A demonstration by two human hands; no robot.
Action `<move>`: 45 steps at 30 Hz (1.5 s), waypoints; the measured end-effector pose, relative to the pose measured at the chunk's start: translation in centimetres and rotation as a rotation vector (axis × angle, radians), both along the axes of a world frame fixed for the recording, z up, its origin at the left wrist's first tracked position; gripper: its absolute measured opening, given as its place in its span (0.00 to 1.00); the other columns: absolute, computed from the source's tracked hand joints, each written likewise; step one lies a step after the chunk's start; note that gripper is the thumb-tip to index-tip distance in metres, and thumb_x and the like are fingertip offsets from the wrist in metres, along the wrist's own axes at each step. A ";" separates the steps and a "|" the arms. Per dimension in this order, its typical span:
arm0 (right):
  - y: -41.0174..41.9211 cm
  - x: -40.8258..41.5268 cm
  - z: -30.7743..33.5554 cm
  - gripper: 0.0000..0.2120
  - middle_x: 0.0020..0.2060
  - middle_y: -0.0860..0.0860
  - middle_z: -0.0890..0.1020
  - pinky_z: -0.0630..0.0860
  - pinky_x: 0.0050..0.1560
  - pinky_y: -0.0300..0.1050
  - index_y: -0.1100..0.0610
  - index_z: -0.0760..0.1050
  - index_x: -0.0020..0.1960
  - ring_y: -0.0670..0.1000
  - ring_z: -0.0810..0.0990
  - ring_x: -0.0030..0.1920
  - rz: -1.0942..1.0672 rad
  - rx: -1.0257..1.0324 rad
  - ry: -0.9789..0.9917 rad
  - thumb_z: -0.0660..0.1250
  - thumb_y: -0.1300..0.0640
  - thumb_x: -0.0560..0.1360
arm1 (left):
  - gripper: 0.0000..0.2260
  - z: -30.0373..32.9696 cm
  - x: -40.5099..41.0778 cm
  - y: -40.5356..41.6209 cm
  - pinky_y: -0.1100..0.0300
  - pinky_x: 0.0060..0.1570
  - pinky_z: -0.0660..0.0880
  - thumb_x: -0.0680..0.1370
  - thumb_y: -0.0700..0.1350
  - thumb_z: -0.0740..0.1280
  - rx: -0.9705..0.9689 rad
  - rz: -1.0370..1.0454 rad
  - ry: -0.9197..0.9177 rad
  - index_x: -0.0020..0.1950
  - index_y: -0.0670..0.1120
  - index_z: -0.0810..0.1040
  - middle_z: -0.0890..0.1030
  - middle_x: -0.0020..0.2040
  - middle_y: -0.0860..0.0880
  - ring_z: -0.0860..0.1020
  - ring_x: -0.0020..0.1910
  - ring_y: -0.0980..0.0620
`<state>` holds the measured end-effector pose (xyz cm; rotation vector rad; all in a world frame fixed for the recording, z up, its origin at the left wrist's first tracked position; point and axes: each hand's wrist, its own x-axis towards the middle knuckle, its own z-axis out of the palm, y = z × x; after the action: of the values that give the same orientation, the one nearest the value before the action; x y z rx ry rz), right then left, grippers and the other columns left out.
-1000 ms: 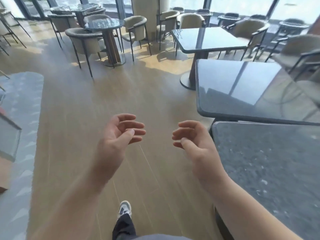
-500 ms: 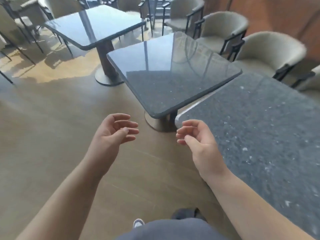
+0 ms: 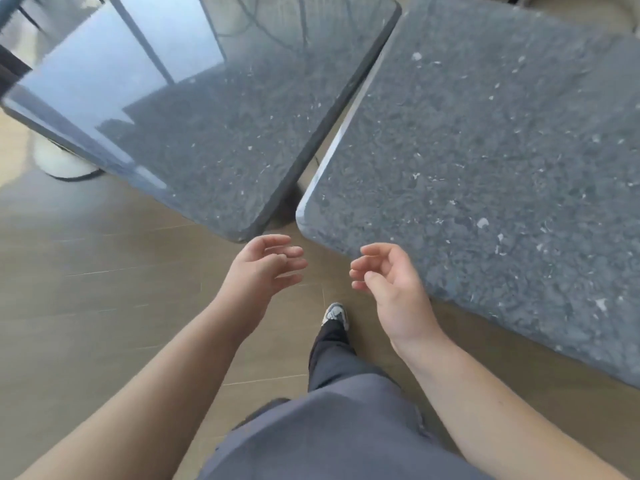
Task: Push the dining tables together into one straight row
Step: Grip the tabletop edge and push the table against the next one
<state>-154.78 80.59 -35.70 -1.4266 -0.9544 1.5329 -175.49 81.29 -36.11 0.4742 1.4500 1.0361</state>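
Two dark speckled stone dining tables stand in front of me, a narrow gap between them. The left table is glossy and angled, its near corner just above my left hand. The right table fills the right side, its near edge running beside my right hand. Both hands hover over the floor with fingers loosely curled, holding nothing and touching neither table.
Wooden plank floor stretches to the left. A round pale pedestal base of another table shows at the left edge. My shoe and trouser leg stand between my arms, near the gap.
The view has swung right and down and closed in on the two tables; chairs and farther tables have left the frame. My hands stay loosely curled, now nearer the table corners.
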 end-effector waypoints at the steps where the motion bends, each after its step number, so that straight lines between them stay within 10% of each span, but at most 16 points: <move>1: 0.9 -0.6 -1.4 0.16 0.40 0.46 0.83 0.81 0.50 0.46 0.55 0.75 0.54 0.47 0.82 0.44 -0.020 -0.036 -0.003 0.57 0.68 0.72 | 0.14 -1.4 -0.2 1.3 0.47 0.50 0.82 0.75 0.33 0.62 -0.059 0.015 -0.043 0.60 0.41 0.77 0.86 0.49 0.44 0.86 0.49 0.43; 11: 5.2 -3.9 -8.7 0.11 0.44 0.55 0.80 0.79 0.58 0.54 0.59 0.74 0.55 0.53 0.80 0.44 -0.414 -0.668 0.082 0.56 0.69 0.79 | 0.15 -8.9 -1.5 7.9 0.44 0.58 0.76 0.83 0.38 0.58 -0.557 -0.006 -0.388 0.70 0.37 0.69 0.76 0.66 0.37 0.78 0.59 0.39; 17: 5.3 -5.0 -9.6 0.07 0.45 0.55 0.80 0.78 0.59 0.55 0.60 0.73 0.58 0.55 0.80 0.48 -0.661 -0.672 0.160 0.58 0.63 0.82 | 0.17 -11.0 -1.9 11.4 0.47 0.62 0.73 0.84 0.39 0.60 -0.626 -0.149 -0.373 0.72 0.37 0.67 0.70 0.73 0.36 0.75 0.65 0.39; 23: 5.0 -5.3 -12.9 0.25 0.54 0.61 0.78 0.73 0.68 0.54 0.63 0.63 0.73 0.59 0.77 0.61 -0.953 -0.743 0.612 0.64 0.51 0.82 | 0.36 -12.7 -0.7 12.0 0.48 0.77 0.60 0.82 0.49 0.67 -0.662 -0.078 -0.525 0.82 0.39 0.51 0.56 0.82 0.39 0.57 0.80 0.41; 27: 7.1 -4.7 -15.2 0.19 0.65 0.61 0.75 0.67 0.73 0.54 0.62 0.71 0.61 0.59 0.72 0.70 -1.023 -0.644 0.769 0.65 0.47 0.80 | 0.22 -15.1 0.6 11.8 0.52 0.70 0.67 0.82 0.54 0.65 -0.640 -0.032 -0.594 0.70 0.40 0.69 0.66 0.78 0.42 0.67 0.75 0.46; 30: 8.1 -4.5 -15.8 0.19 0.66 0.61 0.75 0.66 0.73 0.58 0.61 0.71 0.64 0.60 0.73 0.68 -1.119 -0.585 0.827 0.66 0.49 0.80 | 0.28 -16.4 1.4 12.1 0.50 0.75 0.63 0.82 0.56 0.65 -0.633 0.064 -0.642 0.76 0.42 0.64 0.70 0.75 0.44 0.67 0.76 0.46; 38: 8.0 -1.9 -16.9 0.14 0.57 0.61 0.80 0.79 0.54 0.58 0.61 0.75 0.59 0.61 0.80 0.57 -1.218 -0.479 0.794 0.68 0.53 0.79 | 0.16 -18.0 3.2 12.7 0.48 0.73 0.68 0.80 0.52 0.70 -0.649 0.149 -0.766 0.57 0.39 0.76 0.87 0.47 0.39 0.80 0.57 0.43; 45: 8.3 -2.0 -16.8 0.18 0.60 0.60 0.79 0.74 0.67 0.57 0.61 0.71 0.64 0.59 0.79 0.61 -1.154 -0.485 0.704 0.63 0.49 0.81 | 0.15 -18.6 2.4 13.5 0.44 0.74 0.66 0.82 0.49 0.66 -0.658 0.009 -0.732 0.62 0.39 0.72 0.76 0.68 0.41 0.72 0.71 0.43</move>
<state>-156.83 88.89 -52.49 -1.1956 0.6440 1.1674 -173.06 94.76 -54.71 -0.3633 1.0282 0.5791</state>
